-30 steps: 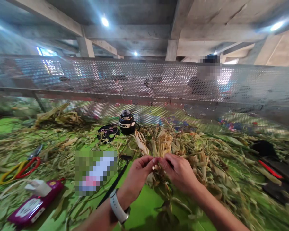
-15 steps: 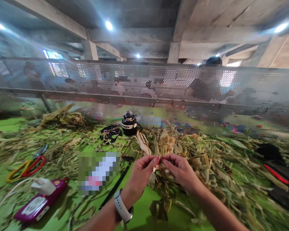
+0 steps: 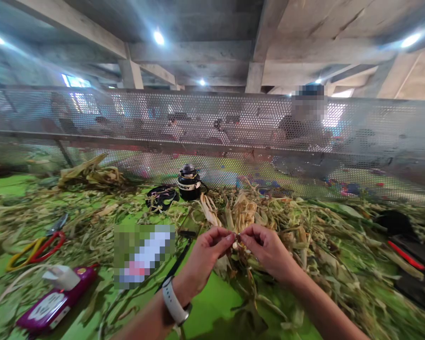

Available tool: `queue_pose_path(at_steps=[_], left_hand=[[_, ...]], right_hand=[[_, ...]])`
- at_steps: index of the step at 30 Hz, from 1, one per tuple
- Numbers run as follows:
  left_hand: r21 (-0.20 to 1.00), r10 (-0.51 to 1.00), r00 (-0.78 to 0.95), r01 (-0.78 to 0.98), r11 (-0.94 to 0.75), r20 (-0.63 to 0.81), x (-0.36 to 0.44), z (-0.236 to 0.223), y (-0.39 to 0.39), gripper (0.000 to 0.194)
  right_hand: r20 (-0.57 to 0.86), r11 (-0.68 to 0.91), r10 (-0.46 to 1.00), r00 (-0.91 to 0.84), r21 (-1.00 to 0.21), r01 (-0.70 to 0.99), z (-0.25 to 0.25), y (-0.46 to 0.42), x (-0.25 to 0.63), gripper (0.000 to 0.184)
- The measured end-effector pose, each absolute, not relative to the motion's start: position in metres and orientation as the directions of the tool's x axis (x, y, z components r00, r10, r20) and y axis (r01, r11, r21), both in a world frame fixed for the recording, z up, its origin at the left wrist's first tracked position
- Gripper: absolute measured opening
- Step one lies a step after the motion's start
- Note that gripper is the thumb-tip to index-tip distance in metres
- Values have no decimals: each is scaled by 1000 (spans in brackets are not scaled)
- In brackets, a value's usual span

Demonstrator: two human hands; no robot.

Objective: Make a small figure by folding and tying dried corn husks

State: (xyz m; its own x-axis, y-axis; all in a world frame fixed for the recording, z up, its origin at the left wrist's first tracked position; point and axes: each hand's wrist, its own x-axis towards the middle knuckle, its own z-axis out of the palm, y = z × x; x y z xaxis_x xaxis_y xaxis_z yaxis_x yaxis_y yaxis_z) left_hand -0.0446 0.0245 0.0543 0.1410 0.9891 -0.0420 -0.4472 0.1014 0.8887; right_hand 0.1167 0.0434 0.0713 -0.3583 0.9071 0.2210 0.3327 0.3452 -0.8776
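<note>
My left hand point(image 3: 207, 250), with a white-banded watch point(image 3: 175, 300) on its wrist, pinches a small piece of dried plant point(image 3: 237, 238) between thumb and forefinger. My right hand point(image 3: 269, 250) grips the same piece from the other side, its fingertips almost meeting the left ones. A pale scrap shows just under the fingertips; the finer detail is too small to make out. Brown, withered leaves point(image 3: 250, 288) lie or hang below the hands. Beyond the fingers sits a bundle of pale, dry husks point(image 3: 245, 212) on a heap of plant matter.
Left of me are red-and-yellow-handled scissors point(image 3: 38, 251) and a purple power strip point(image 3: 56, 302) with a white plug. A black jar-like container point(image 3: 189, 184) stands ahead, before a perforated metal screen point(image 3: 198, 113). Dark items point(image 3: 411, 250) lie at right. A person point(image 3: 301, 125) is behind the screen.
Both hands stay at nearly the same place, still pinching. The fingertips have drawn slightly apart, showing the small piece between them. The camera view has shifted a little.
</note>
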Motion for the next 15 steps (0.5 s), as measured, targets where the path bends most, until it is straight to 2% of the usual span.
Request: queue_pose_path(at_steps=[3, 7, 11, 15], left_hand=[[857, 967, 223, -468, 215, -122, -49, 54, 27, 24], [808, 919, 348, -478, 344, -186, -54, 55, 28, 22], [766, 878, 438, -491, 415, -195, -56, 56, 26, 18], [682, 844, 501, -552, 481, -190, -56, 57, 26, 11]], right_hand=[[273, 409, 893, -357, -823, 395, 71, 42, 118, 22], [377, 521, 851, -367, -692, 499, 74, 39, 119, 20], [445, 605, 796, -410, -579, 546, 76, 38, 119, 18], [481, 643, 765, -429, -527, 555, 76, 37, 119, 15]])
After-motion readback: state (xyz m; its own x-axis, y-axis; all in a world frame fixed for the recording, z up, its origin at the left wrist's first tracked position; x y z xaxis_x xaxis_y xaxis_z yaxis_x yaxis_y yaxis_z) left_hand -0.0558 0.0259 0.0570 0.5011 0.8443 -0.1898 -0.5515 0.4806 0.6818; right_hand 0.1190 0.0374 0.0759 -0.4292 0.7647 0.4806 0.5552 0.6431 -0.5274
